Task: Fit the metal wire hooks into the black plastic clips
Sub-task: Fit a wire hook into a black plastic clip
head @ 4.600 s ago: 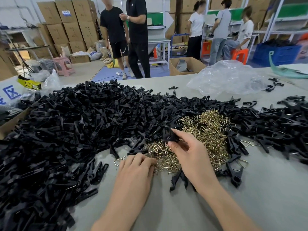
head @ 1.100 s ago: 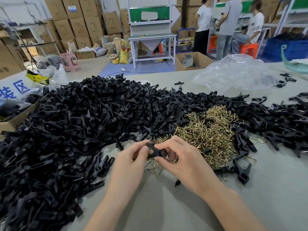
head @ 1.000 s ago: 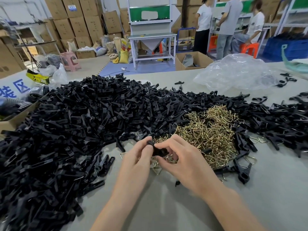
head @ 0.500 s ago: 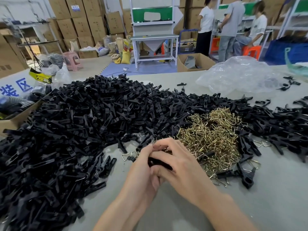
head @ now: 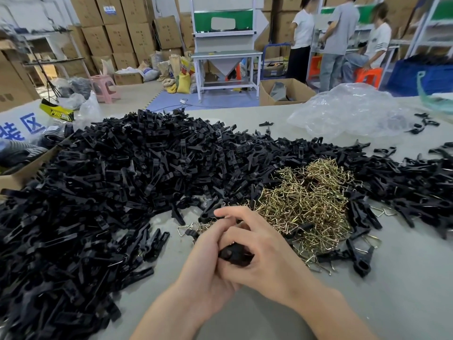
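Worktop [head: 404, 285], bare only toward its near edge, carries a heap of black plastic clips [head: 110, 192] cut off at left, ringing a smaller mound of metal wire hooks [head: 306, 204]. In front of the mound, left hand [head: 206, 273] and right hand [head: 267, 256] each close their grip round one held clip [head: 235, 252], largely hidden by fingers; whether it carries a hook cannot be told.

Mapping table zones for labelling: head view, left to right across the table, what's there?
Cardboard box edge → big black clip heap → brass wire hook pile → thinner clip spread.
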`<state>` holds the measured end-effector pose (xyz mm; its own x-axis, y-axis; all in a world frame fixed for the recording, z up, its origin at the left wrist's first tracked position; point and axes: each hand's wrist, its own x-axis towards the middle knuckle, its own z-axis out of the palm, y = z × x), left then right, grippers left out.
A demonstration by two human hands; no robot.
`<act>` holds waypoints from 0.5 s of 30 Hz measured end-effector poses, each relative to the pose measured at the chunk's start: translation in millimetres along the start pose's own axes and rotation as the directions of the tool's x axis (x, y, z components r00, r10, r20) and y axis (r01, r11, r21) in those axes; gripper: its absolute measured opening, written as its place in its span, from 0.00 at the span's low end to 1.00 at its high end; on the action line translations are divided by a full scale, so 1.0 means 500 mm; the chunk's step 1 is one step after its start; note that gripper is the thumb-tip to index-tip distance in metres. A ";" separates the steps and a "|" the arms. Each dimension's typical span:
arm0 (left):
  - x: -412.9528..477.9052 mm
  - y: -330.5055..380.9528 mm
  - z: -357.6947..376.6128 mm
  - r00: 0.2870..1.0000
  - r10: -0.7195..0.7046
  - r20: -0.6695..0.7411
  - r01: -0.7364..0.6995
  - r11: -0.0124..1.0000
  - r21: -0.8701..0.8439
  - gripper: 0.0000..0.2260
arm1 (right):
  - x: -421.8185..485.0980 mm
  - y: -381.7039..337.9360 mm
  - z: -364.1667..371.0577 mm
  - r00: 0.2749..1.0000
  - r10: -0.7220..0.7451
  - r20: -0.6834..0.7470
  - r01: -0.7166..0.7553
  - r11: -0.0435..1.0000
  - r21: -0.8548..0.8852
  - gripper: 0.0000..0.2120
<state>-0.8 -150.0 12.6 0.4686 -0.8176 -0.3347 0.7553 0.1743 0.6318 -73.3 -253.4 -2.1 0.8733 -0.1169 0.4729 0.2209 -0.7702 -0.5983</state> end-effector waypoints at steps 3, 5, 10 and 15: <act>-0.002 -0.003 0.004 0.999 0.029 0.017 -0.029 0.999 0.019 0.12 | -0.001 0.000 -0.006 1.000 0.002 -0.005 -0.002 1.000 0.010 0.05; -0.003 -0.003 0.004 0.999 0.034 0.008 -0.034 0.999 0.030 0.12 | 0.000 -0.001 -0.006 1.000 0.012 0.004 -0.013 0.999 0.037 0.06; -0.006 0.000 0.003 1.000 0.009 -0.022 -0.008 0.998 0.060 0.08 | -0.002 0.002 0.002 0.998 0.065 0.025 -0.067 0.993 0.100 0.09; -0.012 0.011 0.001 0.999 -0.049 0.014 0.047 0.996 0.078 0.07 | -0.003 -0.004 0.005 0.998 0.069 -0.015 -0.065 0.981 0.181 0.08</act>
<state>0.3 -144.5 18.4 0.4246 -0.8329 -0.3550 0.7388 0.0921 0.6676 -73.9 -250.1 -3.2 0.8800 -0.1790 0.4399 0.2384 -0.6346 -0.7351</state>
